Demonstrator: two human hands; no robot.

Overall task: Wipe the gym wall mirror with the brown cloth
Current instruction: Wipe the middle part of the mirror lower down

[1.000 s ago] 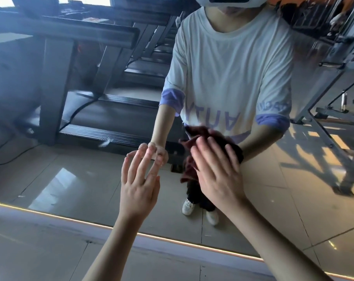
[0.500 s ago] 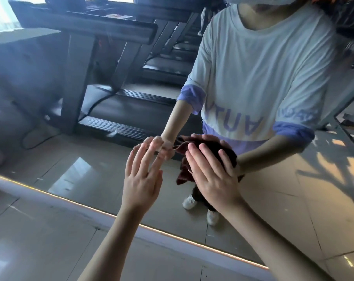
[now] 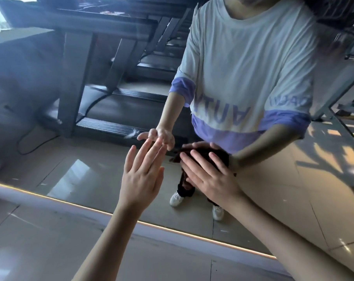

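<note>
Dark brown crumpled cloth point(image 3: 204, 157) pressed to large gym wall mirror point(image 3: 80, 159) under right hand point(image 3: 210, 175) (grip flat, fingers straight) | left hand point(image 3: 141, 175) spread, fingertips on glass | mid-wipe | next: firm sideways sweep.

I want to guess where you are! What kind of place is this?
Most likely a gym. The big wall mirror reflects a row of treadmills and, at the right, a metal exercise-machine frame. The right hand presses a brown cloth on the glass.
</note>
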